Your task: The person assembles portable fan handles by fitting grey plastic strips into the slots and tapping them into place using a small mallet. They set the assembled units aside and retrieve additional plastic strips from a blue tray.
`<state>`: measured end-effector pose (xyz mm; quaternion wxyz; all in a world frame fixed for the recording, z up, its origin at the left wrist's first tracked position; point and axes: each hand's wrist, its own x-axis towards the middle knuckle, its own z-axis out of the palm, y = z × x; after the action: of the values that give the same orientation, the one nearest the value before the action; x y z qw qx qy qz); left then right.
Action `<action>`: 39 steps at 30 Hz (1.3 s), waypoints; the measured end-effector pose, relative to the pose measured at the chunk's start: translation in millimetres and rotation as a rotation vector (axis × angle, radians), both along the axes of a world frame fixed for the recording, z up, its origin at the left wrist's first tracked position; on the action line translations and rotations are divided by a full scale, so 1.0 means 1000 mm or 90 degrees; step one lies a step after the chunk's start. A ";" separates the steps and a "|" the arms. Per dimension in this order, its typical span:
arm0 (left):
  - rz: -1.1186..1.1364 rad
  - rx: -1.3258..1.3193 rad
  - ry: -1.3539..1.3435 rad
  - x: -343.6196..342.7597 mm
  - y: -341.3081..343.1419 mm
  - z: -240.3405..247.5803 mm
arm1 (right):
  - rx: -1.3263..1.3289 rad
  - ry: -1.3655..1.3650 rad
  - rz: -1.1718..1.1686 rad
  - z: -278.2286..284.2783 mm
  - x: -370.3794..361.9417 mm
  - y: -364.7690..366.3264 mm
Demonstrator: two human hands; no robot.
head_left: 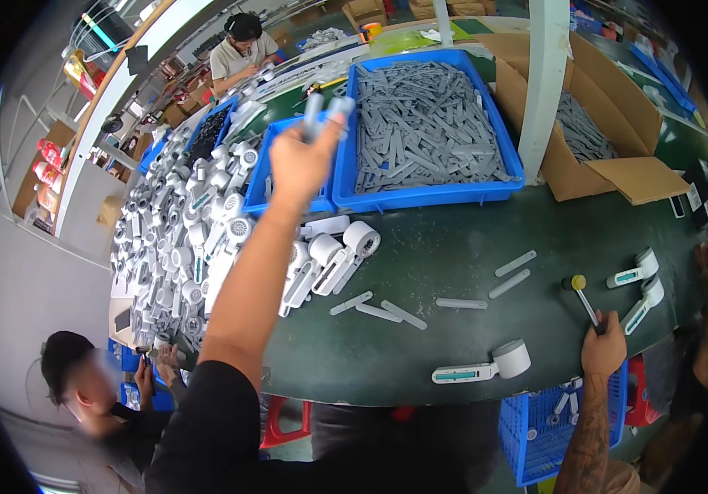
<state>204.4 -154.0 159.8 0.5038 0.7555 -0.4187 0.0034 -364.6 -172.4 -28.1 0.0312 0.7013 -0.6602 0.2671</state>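
My left hand (pixel 304 165) reaches out above the blue trays. Its fingers are closed on pale grey strip-like pieces (pixel 314 119), smeared by motion. Below it at the right, my right hand (pixel 603 346) grips a small mallet (pixel 584 300) by its dark handle; the yellow head points away from me. On the green table before me lies a white round-headed device (pixel 512 359) with a teal inlay along its handle. Two similar white devices (pixel 635 270) lie beyond the mallet. Several loose grey plastic strips (pixel 461 304) are scattered across the middle of the table.
A large blue tray (pixel 428 196) full of grey strips stands at the back, beside an open cardboard box (pixel 609 185) and a white post (pixel 545 90). White devices (pixel 181 239) are heaped at the left. A blue basket (pixel 518 436) sits below the table edge. Co-workers (pixel 82 387) are nearby.
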 end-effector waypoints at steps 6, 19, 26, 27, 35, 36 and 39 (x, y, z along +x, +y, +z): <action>0.237 0.222 -0.235 0.147 -0.012 -0.016 | 0.024 0.000 0.003 0.000 0.003 -0.004; -0.540 0.202 -0.345 -0.098 0.139 -0.128 | 0.039 0.032 -0.002 0.004 0.004 -0.006; -0.459 0.142 -0.456 -0.132 0.104 -0.174 | 0.003 0.033 -0.002 0.001 0.005 -0.007; -0.467 0.162 -0.409 -0.141 0.098 -0.174 | 0.007 0.034 -0.010 0.001 0.005 -0.005; -0.466 0.140 -0.426 -0.195 0.051 -0.186 | 0.022 0.024 -0.029 0.011 0.012 -0.002; -0.480 0.097 -0.447 -0.197 0.045 -0.188 | 0.021 0.025 -0.031 0.012 0.011 -0.001; -0.496 0.089 -0.448 -0.208 0.033 -0.196 | 0.026 0.012 -0.024 0.013 0.009 -0.002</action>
<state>-3.9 -121.1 -36.3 0.2450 0.5292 -0.8113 0.0415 -355.4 -173.9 -14.7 0.0282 0.6918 -0.6781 0.2466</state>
